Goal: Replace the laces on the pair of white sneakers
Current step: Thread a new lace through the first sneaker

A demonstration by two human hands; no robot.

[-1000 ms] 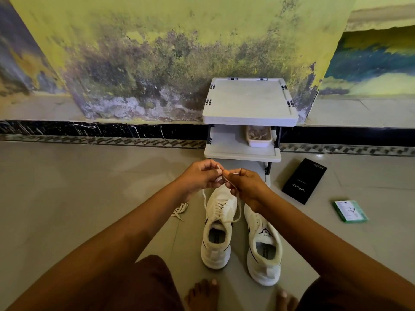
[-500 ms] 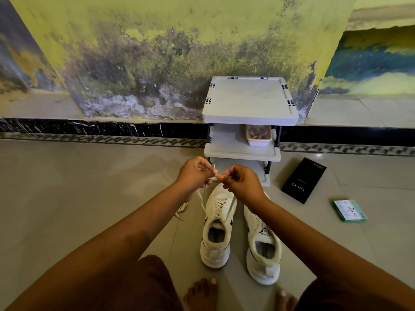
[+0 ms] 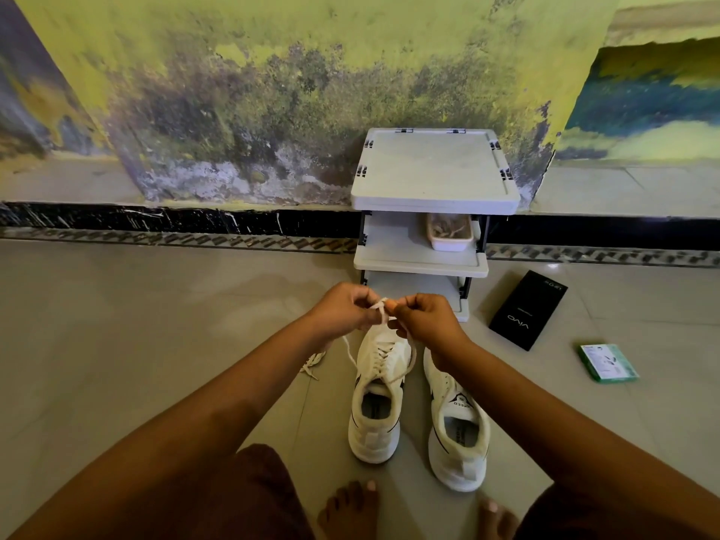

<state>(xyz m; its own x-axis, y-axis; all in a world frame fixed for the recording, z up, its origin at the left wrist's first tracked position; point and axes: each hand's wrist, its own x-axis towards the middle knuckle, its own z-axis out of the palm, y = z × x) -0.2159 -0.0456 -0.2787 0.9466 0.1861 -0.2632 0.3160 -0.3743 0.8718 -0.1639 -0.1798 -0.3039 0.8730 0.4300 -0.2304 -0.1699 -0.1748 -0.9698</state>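
White lace (image 3: pixel 383 310) is pinched between both hands just above centre of the frame, over the toe of the left-hand sneaker (image 3: pixel 377 399). Left hand (image 3: pixel 345 310) has its fingers curled round one part of the lace, right hand (image 3: pixel 424 319) curled round the other; the knuckles nearly touch. Two strands hang from the hands to that sneaker's eyelets, one looping at each side of it. It looks partly laced; the crossings show on its upper.

Second sneaker (image 3: pixel 456 430) stands just right of it, parallel, heel toward the bottom edge, opening up, black print on the tongue. I can't tell if it has a lace. Both sit on the grey tiled floor (image 3: pixel 117 325), centre-bottom.

Another loose lace (image 3: pixel 311 364) lies on the floor left of the pair, partly behind the left forearm.

Grey plastic shelf unit (image 3: pixel 434 169) stands against the stained yellow-green wall (image 3: pixel 272 91), upper centre-right. Small white tub (image 3: pixel 449 232) on its middle shelf; contents unclear.

Black VIVO box (image 3: pixel 528 309) lies flat right of the shelf. Green-edged packet (image 3: pixel 607 362) farther right, well apart from the shoes.

Bare toes (image 3: pixel 350 508) at the bottom edge.
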